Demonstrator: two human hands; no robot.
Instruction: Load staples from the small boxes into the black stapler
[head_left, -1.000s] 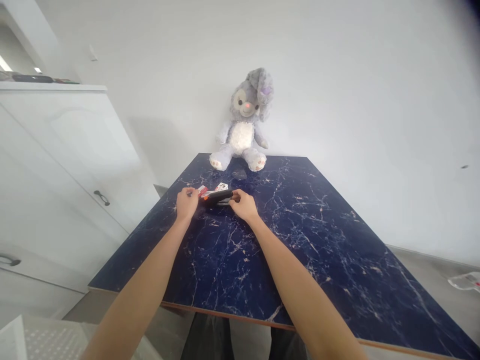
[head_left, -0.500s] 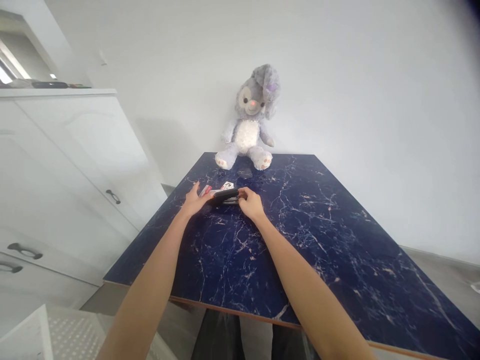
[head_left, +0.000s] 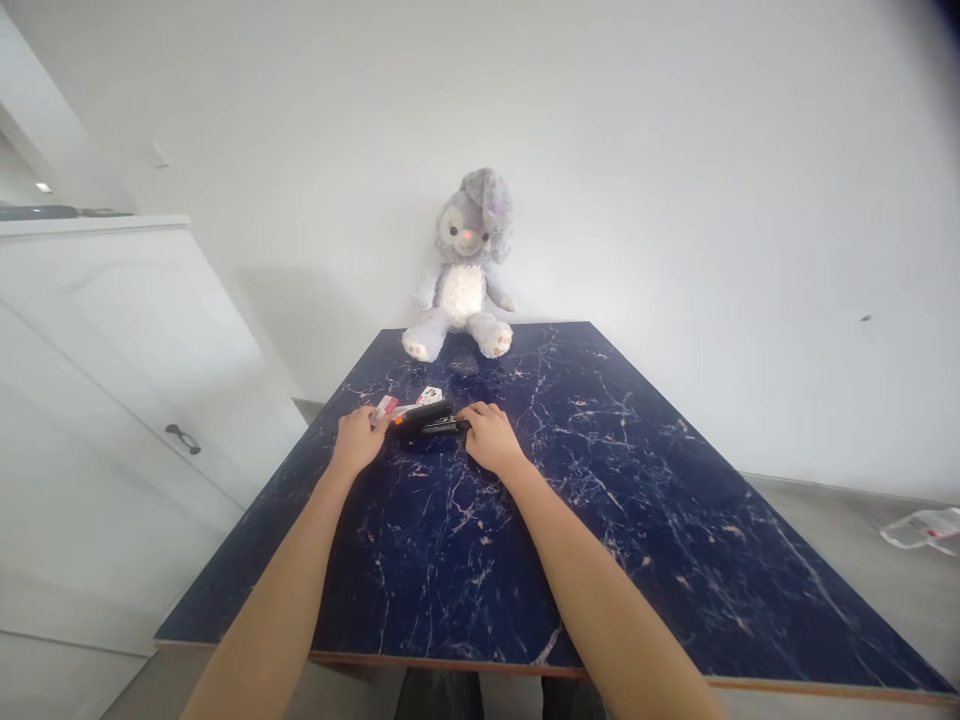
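Note:
A black stapler (head_left: 426, 417) with an orange patch at its left end lies on the dark blue marbled table. Its upper arm stands slightly apart from the base. At its left end is my left hand (head_left: 358, 440), closed, with the thumb against the stapler and the other fingers partly hidden. My right hand (head_left: 489, 437) has its fingers bent around the right end. Just behind the stapler's left part sits a small red-and-white box (head_left: 385, 406), close to my left fingers. Another small white box (head_left: 430, 395) with a dark print stands behind the stapler.
A grey-lilac plush toy (head_left: 463, 285) sits against the wall at the table's (head_left: 600, 560) far end, with a dark roundish object (head_left: 463, 364) before its feet. A white cabinet (head_left: 112, 400) stands left. Clear plastic packaging (head_left: 926, 530) lies beyond the right side.
My left hand's spread fingers have drawn in and closed at the stapler's left end. My right hand stays at the right end. The camera view has shifted.

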